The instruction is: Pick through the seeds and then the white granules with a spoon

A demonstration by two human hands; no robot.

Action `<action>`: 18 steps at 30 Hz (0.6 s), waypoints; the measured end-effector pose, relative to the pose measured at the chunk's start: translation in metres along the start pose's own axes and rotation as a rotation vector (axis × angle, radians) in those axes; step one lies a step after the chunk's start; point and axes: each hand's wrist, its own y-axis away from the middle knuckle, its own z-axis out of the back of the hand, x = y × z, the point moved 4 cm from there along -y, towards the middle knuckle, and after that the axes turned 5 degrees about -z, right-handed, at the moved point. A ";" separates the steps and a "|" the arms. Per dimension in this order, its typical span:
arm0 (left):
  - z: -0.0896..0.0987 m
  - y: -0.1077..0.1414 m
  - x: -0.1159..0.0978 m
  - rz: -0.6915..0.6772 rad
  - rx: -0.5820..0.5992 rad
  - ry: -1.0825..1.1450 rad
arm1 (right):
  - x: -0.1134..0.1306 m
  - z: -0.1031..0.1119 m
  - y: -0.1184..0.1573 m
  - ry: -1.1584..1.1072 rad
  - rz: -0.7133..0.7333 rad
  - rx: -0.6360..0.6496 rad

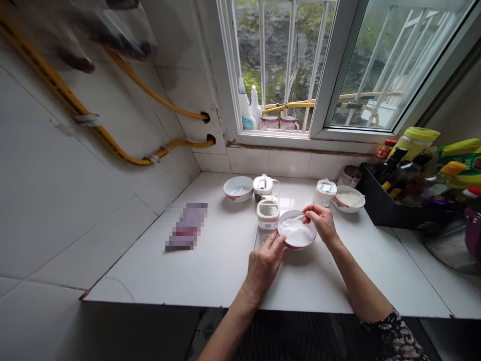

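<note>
White powder fills the bowl near the counter's middle; the left hand pinches its near-left rim, the right hand grips a small spoon over it; a quick scoop could tip the bowl against the jar just left and spill.

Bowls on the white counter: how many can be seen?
3. One bowl of white powder between the left hand and right hand; one bowl at back left; one bowl at back right. The bottle rack may hide others.
</note>
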 end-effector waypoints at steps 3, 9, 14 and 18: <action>0.001 -0.001 0.000 -0.002 -0.011 0.017 | -0.001 0.001 -0.001 -0.039 -0.022 0.012; 0.001 -0.002 0.000 -0.005 -0.002 0.023 | -0.001 0.004 -0.003 -0.092 -0.061 -0.002; -0.001 0.000 0.000 -0.018 0.006 0.017 | -0.003 0.005 -0.004 -0.097 -0.062 -0.012; -0.001 0.001 0.000 -0.025 0.001 0.028 | -0.005 0.008 -0.007 -0.119 -0.069 -0.015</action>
